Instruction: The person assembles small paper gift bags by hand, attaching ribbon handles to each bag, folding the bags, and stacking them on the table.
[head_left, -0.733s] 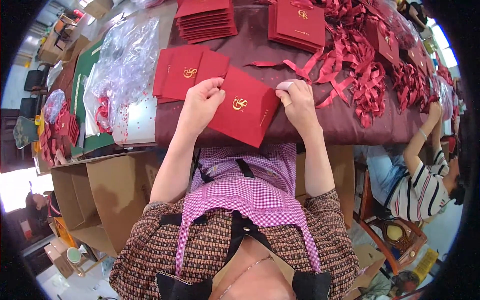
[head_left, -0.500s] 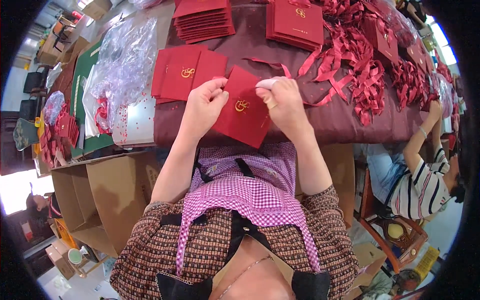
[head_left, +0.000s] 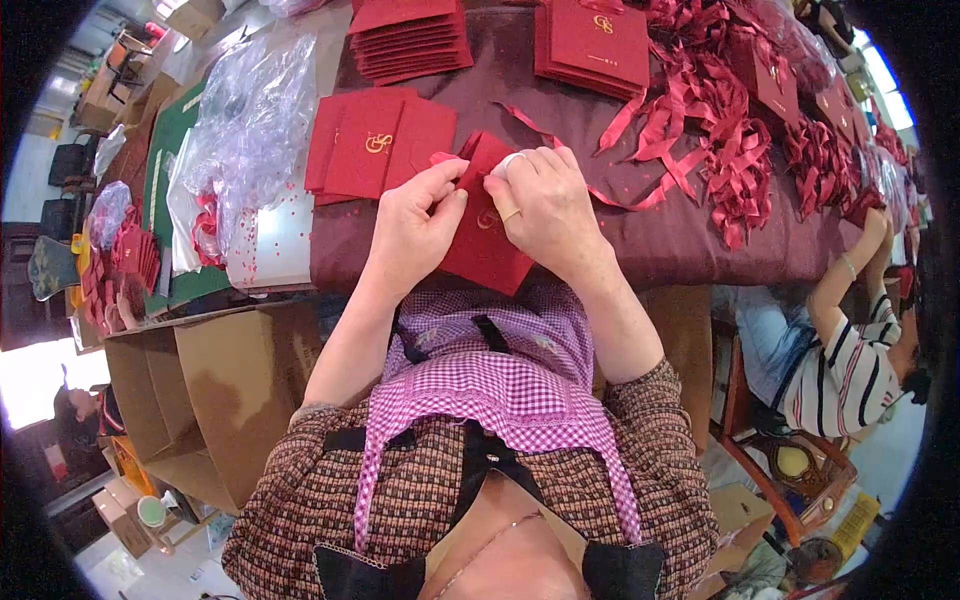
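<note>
A flat dark-red paper gift bag [head_left: 487,262] with a gold print is held tilted at the table's near edge, between my hands. My left hand [head_left: 422,225] is closed, pinching the bag's upper left edge between thumb and fingers; a bit of red shows above its fingertips. My right hand [head_left: 548,205] is closed at the bag's upper right, its fingers over the print. A white wrap covers one of its digits, and a band circles a finger. Beyond it, a red ribbon [head_left: 525,120] curves toward this hand; whether the fingers grip it is hidden.
Red bags lie left of my hands [head_left: 365,145], with stacks [head_left: 410,40] [head_left: 592,48] farther back. Tangled red ribbons [head_left: 735,170] cover the table's right. Clear plastic [head_left: 250,110] lies left. An open cardboard box [head_left: 215,400] stands lower left. Another person [head_left: 840,375] works at right.
My right hand has moved left and turned across the bag's upper part, now covering some of the print. My left hand keeps its pinch nearly in place.
</note>
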